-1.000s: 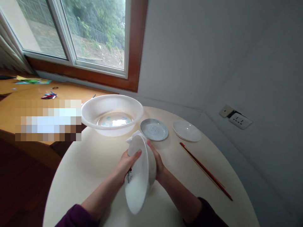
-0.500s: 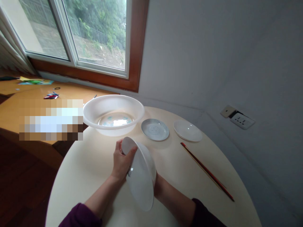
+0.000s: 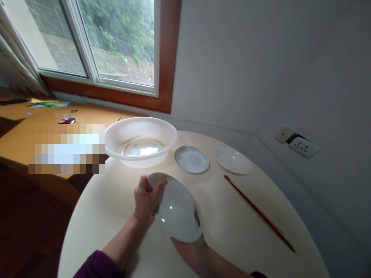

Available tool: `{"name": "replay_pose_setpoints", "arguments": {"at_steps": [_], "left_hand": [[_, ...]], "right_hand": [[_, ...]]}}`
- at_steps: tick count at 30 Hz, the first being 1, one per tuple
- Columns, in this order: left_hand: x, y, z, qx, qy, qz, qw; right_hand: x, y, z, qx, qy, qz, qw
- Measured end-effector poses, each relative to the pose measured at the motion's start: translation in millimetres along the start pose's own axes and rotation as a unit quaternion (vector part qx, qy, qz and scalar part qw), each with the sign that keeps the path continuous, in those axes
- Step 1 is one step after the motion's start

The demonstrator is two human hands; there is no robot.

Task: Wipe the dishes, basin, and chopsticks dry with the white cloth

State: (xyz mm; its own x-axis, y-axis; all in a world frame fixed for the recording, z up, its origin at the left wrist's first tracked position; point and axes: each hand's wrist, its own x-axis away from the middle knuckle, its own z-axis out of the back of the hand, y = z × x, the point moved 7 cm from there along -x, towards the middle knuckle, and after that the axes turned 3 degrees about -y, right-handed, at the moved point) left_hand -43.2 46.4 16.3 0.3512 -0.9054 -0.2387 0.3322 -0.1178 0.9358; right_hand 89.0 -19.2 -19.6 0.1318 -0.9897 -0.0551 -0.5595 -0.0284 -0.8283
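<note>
A white round ceramic bowl (image 3: 176, 208) with a small dark mark and a red mark on its side is held tilted above the cream round table (image 3: 232, 227), near the table's middle. The left hand (image 3: 146, 197) grasps the bowl's rim at its 10 o'clock edge, thumb on the inside. The right hand (image 3: 189, 253) cups the bowl from below at 5 o'clock; its fingers are hidden, so how firmly it grips cannot be told. The marks on the bowl are too small to read.

At 12 o'clock from the bowl stands a translucent white plastic basin (image 3: 141, 141) with water in it. At 1 o'clock lie a pale blue patterned saucer (image 3: 191, 159) and, beside it, a plain white saucer (image 3: 233, 160). At 3 o'clock lies a pair of red-brown chopsticks (image 3: 259, 212). A white wall socket (image 3: 304, 146) sits at 2 o'clock.
</note>
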Motion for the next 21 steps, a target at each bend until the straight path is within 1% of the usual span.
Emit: {"name": "replay_pose_setpoints", "arguments": {"at_steps": [2,3,5,7,9,10,12,15,17,19,21], "left_hand": [[-1,0,1.0,-0.012,0.004,-0.005,1.0],[-1,-1,0.6,-0.011,0.002,-0.003,1.0],[0,-2,-1.9,0.009,-0.009,0.005,1.0],[3,-4,-8.4,0.064,-0.038,0.023,0.997],[8,-4,-18.5,0.14,-0.085,0.046,0.985],[10,-4,-23.4,0.173,-0.107,0.054,0.978],[13,-1,-29.4,0.206,-0.132,0.06,0.968],[13,0,-29.3,0.206,-0.128,0.058,0.968],[11,0,-26.4,0.195,-0.118,0.057,0.972],[9,0,-22.7,0.177,-0.105,0.056,0.977],[8,-2,-19.3,0.163,-0.09,0.058,0.981]], "right_hand": [[5,2,6,-0.043,0.017,-0.012,0.999],[7,1,12,-0.044,0.033,-0.007,0.998],[11,-6,23,-0.031,0.075,0.026,0.996],[14,-15,31,-0.015,0.114,0.064,0.991],[15,-24,31,-0.006,0.131,0.074,0.989],[13,-27,29,-0.007,0.128,0.063,0.99],[8,-31,20,-0.013,0.099,0.021,0.995],[-2,-34,6,-0.019,0.031,-0.05,0.998],[-8,-34,3,-0.009,0.003,-0.086,0.996],[-12,-36,7,0.021,0.011,-0.087,0.996],[-16,-43,17,0.074,0.056,-0.038,0.995]]}}
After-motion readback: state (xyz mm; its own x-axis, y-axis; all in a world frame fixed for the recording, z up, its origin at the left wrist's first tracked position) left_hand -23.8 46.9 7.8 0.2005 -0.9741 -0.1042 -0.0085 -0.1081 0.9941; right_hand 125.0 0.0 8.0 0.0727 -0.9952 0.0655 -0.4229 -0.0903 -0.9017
